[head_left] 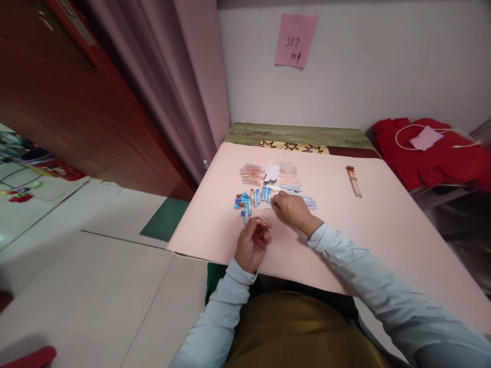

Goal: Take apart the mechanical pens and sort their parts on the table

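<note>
My left hand (252, 244) is closed in a pinch around a short tan pen tube (261, 222), whose open end faces right. Just beyond it, my right hand (292, 208) has its fingers pressed together low over the table, beside the blue pen sleeves (266, 194); whatever is between those fingertips is hidden. Left of the sleeves lies a cluster of small blue and brown pen parts (241, 200). Behind them are white refills with black tips (270, 175), a pile of reddish clear barrels (252, 174) and paler barrels (287, 168). Bluish barrels (309, 201) lie partly behind my right hand.
Two pens with brown tops (353, 181) lie together toward the right of the pink-covered table (391, 240). Red cloth (399, 158) with a white cable is heaped beyond the right edge. A curtain (203, 76) and a brown door (95, 102) stand at the left.
</note>
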The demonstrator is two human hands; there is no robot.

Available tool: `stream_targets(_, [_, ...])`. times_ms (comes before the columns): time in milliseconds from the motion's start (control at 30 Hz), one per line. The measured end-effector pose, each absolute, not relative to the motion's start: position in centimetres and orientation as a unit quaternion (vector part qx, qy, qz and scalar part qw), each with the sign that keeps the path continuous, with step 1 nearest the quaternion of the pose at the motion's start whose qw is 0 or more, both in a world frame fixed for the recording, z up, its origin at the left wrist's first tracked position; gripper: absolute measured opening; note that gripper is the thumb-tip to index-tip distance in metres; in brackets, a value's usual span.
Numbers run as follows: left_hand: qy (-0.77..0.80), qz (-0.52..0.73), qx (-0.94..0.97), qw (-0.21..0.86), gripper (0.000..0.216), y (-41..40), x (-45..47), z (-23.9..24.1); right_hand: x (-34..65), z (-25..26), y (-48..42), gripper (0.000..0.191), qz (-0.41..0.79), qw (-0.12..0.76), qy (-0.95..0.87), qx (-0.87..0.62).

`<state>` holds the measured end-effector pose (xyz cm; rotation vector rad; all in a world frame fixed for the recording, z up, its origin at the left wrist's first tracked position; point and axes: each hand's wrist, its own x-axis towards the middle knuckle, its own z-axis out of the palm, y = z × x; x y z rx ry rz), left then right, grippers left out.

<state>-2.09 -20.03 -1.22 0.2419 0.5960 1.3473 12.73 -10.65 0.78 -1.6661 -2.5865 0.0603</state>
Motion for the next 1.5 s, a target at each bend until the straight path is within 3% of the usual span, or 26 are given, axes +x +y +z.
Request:
stream_targets(300, [0.27, 0.614, 0.112, 0.733, 0.023, -20.0, -2.1, -1.2, 13.4, 1.7, -10.8, 0.026, 0.035, 0.054, -0.804, -0.591])
stream_targets(433, [0.271, 0.613, 0.111, 0.734, 0.022, -20.0, -2.1, -1.3, 12.8, 1.4, -11.6, 0.027, 0.051, 0.09, -0.837, -0.538])
stream_targets(967, [0.275, 0.613, 0.114, 0.732, 0.022, -20.0, -2.1, -1.2, 11.8, 0.7, -11.8, 0.033, 0.023, 0.038, -0.845, -0.533])
stream_targets(1267, [0.281, 0.608, 0.113, 0.734, 0.02, -20.1, -2.1, -0.9, 13.4, 1.4, -11.3, 0.026, 0.073, 0.079, -0.829, -0.548])
stream_targets(1500, [0.28, 0.609, 0.121, 0.732, 0.022, -20.0, -2.1, -1.2, 17.8, 2.5, -11.3, 0.022, 0.098, 0.213, -0.757, -0.61])
